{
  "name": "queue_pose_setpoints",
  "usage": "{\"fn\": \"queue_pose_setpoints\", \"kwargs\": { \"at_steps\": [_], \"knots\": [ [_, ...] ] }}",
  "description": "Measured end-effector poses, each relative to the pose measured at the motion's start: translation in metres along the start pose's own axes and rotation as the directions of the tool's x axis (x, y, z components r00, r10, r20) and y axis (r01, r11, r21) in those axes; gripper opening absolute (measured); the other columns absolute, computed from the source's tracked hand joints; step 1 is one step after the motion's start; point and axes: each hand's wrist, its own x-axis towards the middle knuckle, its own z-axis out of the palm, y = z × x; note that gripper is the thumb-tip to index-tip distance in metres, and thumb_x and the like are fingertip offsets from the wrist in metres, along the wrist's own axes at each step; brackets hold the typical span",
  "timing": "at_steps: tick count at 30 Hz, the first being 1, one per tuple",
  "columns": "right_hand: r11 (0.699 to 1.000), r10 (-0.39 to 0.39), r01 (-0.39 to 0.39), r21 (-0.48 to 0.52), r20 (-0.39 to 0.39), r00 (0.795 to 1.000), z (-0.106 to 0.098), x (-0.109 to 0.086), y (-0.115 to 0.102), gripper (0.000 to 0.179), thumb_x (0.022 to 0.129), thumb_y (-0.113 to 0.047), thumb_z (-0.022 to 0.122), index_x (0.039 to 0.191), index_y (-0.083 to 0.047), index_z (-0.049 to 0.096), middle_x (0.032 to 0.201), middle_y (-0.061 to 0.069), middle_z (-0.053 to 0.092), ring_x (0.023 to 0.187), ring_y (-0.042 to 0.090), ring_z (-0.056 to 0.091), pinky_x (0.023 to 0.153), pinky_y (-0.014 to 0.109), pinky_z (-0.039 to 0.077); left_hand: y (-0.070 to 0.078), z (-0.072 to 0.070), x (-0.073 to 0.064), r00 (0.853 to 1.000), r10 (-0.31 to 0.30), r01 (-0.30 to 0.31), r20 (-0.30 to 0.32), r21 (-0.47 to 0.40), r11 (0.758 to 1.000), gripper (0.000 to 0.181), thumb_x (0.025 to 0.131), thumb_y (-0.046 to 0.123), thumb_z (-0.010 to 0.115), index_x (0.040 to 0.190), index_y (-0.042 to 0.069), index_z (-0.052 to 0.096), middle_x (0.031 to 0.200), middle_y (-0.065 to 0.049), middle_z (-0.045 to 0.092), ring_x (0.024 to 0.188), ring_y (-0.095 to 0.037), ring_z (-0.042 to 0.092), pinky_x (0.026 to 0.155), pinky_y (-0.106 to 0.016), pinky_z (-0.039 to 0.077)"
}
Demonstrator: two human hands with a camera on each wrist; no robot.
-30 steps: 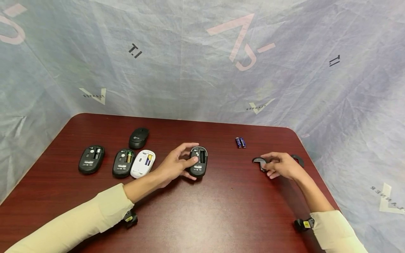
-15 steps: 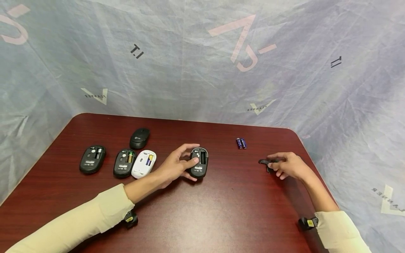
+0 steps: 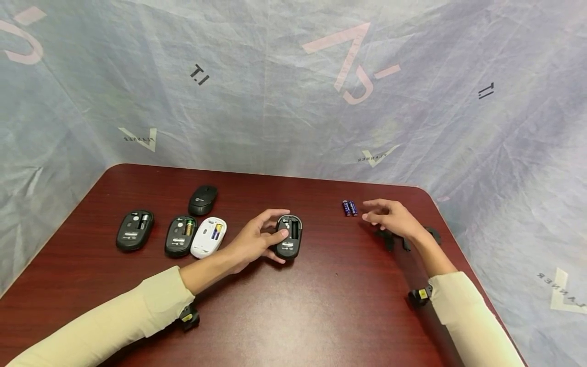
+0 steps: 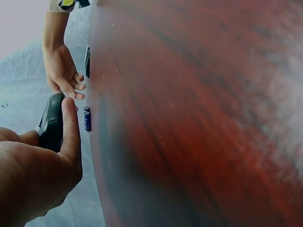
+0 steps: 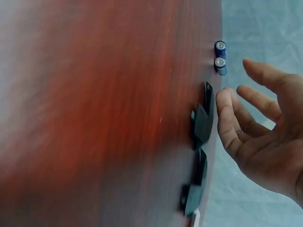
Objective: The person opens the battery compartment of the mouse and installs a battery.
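Over the middle of the table, my left hand (image 3: 249, 237) holds a black computer mouse (image 3: 288, 248) with its underside up. The thumb lies on the mouse's underside, beside a battery slot with no battery in it. To the right, my right hand (image 3: 393, 219) hovers with loosely bent fingers and grips nothing. Just left of its fingertips lie two blue batteries (image 3: 349, 208), side by side. Beneath this hand are black battery covers (image 3: 387, 238); the right wrist view shows one cover (image 5: 202, 125) nearer the batteries and another cover (image 5: 193, 198) behind it.
On the left lie a black mouse (image 3: 135, 230), a second black mouse (image 3: 176, 244) and a white mouse (image 3: 202, 247), undersides up with batteries showing. Behind them a black mouse (image 3: 203, 200) sits upright. A printed cloth (image 3: 275, 102) hangs beyond the table (image 3: 293, 316).
My right hand has let go of a black battery cover, which now lies on the table, and has moved forward and left toward the batteries. My left hand keeps its hold on the mouse.
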Motion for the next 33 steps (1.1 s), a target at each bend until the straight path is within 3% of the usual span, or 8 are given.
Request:
{"fn": "queue_pose_setpoints", "kwargs": {
  "at_steps": [3,10,18,26,30,33],
  "knots": [
    [0.999,-0.035,0.035,0.004,0.03,0.999,0.003,0.014,0.0,0.055,0.113,-0.024,0.071,0.161,0.0,0.058,0.133,0.027,0.077,0.096,0.026,0.07,0.077,0.032,0.062,0.0,0.0,-0.001,1.0,0.002,-0.002,-0.005,0.002,1.0,0.058,0.114,0.004,0.065,0.168,0.013,0.047,0.151,-0.033,0.059,0.103,-0.03,0.079,0.079,-0.053,0.073],
    [0.998,-0.044,0.047,-0.041,0.067,0.997,0.01,0.039,0.002,0.057,0.111,-0.026,0.075,0.16,-0.003,0.06,0.133,0.022,0.071,0.106,0.025,0.064,0.083,0.028,0.054,-0.002,-0.001,-0.001,1.0,0.003,-0.003,-0.008,0.002,1.0,0.059,0.114,0.004,0.065,0.169,0.011,0.045,0.151,-0.033,0.059,0.102,-0.03,0.079,0.078,-0.053,0.073],
    [0.993,-0.073,0.078,-0.09,0.058,0.996,0.008,0.048,0.004,0.044,0.109,-0.008,0.071,0.152,0.001,0.066,0.126,0.024,0.075,0.107,0.025,0.069,0.09,0.028,0.055,-0.002,-0.001,-0.001,1.0,0.006,-0.006,-0.009,0.003,1.0,0.06,0.114,0.004,0.065,0.17,0.009,0.044,0.15,-0.033,0.059,0.102,-0.03,0.079,0.078,-0.053,0.073],
    [0.978,-0.026,0.033,-0.205,0.035,0.999,0.001,0.056,-0.001,0.042,0.111,-0.012,0.068,0.152,-0.007,0.069,0.126,0.017,0.072,0.108,0.026,0.064,0.091,0.037,0.05,-0.003,0.001,0.0,1.0,0.001,-0.001,-0.008,-0.002,1.0,0.06,0.113,0.003,0.065,0.169,0.009,0.044,0.15,-0.034,0.059,0.101,-0.031,0.08,0.078,-0.053,0.073],
    [0.963,-0.101,0.105,-0.248,0.031,0.994,0.001,0.065,0.007,0.04,0.11,-0.019,0.072,0.148,-0.008,0.073,0.116,0.012,0.069,0.1,0.025,0.062,0.087,0.04,0.051,-0.004,0.001,0.001,1.0,-0.002,0.002,-0.01,-0.004,1.0,0.06,0.113,0.003,0.065,0.169,0.009,0.044,0.15,-0.034,0.059,0.101,-0.031,0.08,0.077,-0.053,0.073],
    [0.94,-0.187,0.179,-0.291,0.001,0.982,0.003,0.078,0.028,0.034,0.109,-0.022,0.073,0.14,-0.01,0.079,0.104,0.004,0.069,0.089,0.02,0.059,0.078,0.036,0.048,-0.004,0.001,0.002,1.0,-0.004,0.004,-0.008,-0.002,1.0,0.06,0.113,0.003,0.065,0.17,0.009,0.044,0.15,-0.034,0.059,0.101,-0.031,0.079,0.077,-0.053,0.073]
  ]
}}
